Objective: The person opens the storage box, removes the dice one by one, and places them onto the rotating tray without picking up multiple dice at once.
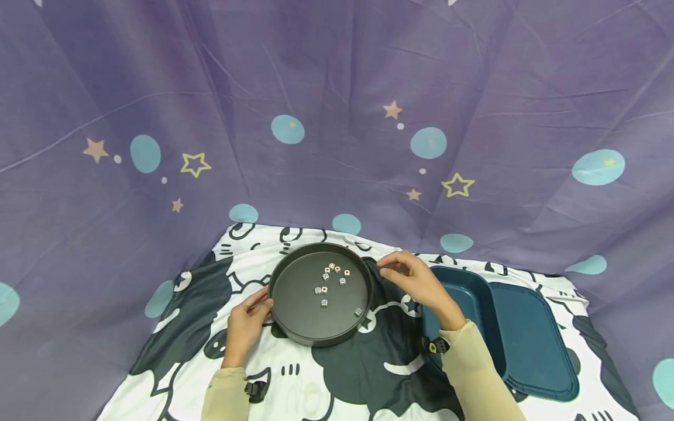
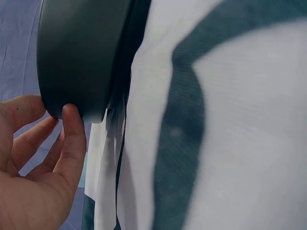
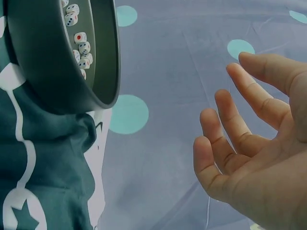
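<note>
A dark round pan (image 1: 295, 318) lies on the patterned cloth, with several small white dice (image 1: 324, 290) scattered on its bottom. My left hand (image 1: 246, 327) holds the pan's left side by its edge. The left wrist view shows the fingers (image 2: 72, 143) against the pan's outer wall (image 2: 79, 52), with the thumb at the rim. Just off the pan's right rim, my right hand (image 1: 416, 280) hovers, its fingers loosely bent and spread, nothing in it. In the right wrist view, part of the dice (image 3: 82, 48) shows inside the tilted-looking pan wall (image 3: 48, 57).
Right of the pan stands a dark blue rectangular tray (image 1: 463, 286), partly under the right forearm. Beside it lies a flat blue lid-like piece (image 1: 532, 339). A cartoon-print cloth (image 1: 295, 392) covers the table, and a purple curtain (image 1: 337, 70) hangs behind.
</note>
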